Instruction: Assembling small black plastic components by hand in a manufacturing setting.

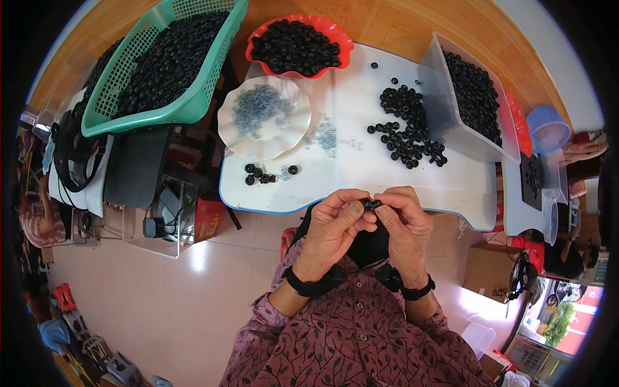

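Observation:
In front of my chest, past the table's near edge, both hands meet at a small black plastic part [369, 204]. My left hand [336, 226] pinches it from one side, and the fingertips of my right hand [405, 222] close on its other side. Fingers cover much of the part, so its exact shape is hidden. On the white table [361, 174], a loose pile of small round black pieces [409, 126] lies beyond my right hand. A smaller group of black pieces [258, 173] sits toward the left, near scattered tiny silvery pieces [325, 135], perhaps springs.
A scalloped white plate [232, 138] holds more silvery pieces. Behind it stands a red bowl [348, 48] of black pieces. A green basket [193, 116] at left and a clear bin [445, 122] at right are full of them. Another person's hand [580, 149] shows far right.

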Available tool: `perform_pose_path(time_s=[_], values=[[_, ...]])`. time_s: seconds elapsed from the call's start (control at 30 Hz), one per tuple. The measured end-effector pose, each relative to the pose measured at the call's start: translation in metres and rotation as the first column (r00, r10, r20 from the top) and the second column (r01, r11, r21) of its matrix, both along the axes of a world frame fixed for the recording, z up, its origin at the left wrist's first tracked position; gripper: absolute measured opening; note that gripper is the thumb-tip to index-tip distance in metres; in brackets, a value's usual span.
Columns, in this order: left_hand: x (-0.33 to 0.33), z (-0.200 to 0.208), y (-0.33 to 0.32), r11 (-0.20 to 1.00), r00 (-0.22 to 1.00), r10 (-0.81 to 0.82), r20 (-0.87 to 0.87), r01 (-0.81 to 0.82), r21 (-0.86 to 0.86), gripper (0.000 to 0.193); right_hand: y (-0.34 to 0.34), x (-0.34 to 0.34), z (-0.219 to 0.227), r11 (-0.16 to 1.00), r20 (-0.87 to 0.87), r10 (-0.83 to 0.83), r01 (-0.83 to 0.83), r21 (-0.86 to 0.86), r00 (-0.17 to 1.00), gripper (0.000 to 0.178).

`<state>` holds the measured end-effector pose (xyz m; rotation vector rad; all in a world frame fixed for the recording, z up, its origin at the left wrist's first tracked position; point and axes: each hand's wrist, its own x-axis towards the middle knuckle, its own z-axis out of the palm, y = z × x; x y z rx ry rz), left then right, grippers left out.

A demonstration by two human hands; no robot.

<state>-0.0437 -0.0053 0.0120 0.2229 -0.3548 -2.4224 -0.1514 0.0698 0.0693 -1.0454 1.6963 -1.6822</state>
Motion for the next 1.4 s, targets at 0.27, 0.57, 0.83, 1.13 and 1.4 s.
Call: perform_pose_path(time_s=[0.27, 0.57, 0.83, 1.13, 1.4], values=[[-0.0002, 0.0006, 0.0010, 0.999, 0.999, 0.023, 0.023, -0.022, -0.041, 0.020, -0.0006, 0.0019, -0.0002, 1.000, -0.020, -0.019, 0.019, -0.002, 1.000, 0.015], [-0.0006, 0.0006, 0.0021, 0.997, 0.999, 0.036, 0.039, -0.033, -0.071, 0.021, 0.0001, 0.0016, -0.0030, 1.000, -0.036, -0.031, 0.031, 0.001, 0.999, 0.015], [-0.0003, 0.0012, 0.0039, 0.995, 0.995, 0.050, 0.087, -0.042, -0.087, 0.021, 0.0002, 0.0037, -0.0009, 0.999, -0.091, -0.044, 0.046, 0.019, 0.995, 0.015], [-0.0001, 0.0023, 0.0067, 0.994, 0.990, 0.065, 0.121, -0.054, -0.093, 0.021, -0.0015, 0.0058, 0.0001, 0.997, -0.258, -0.066, 0.071, 0.012, 0.964, 0.013], [-0.0011, -0.0012, 0.0079, 0.989, 0.986, 0.109, 0.126, -0.095, -0.113, 0.023, -0.0022, 0.0066, 0.0025, 0.998, -0.312, -0.052, 0.064, 0.027, 0.949, 0.014]])
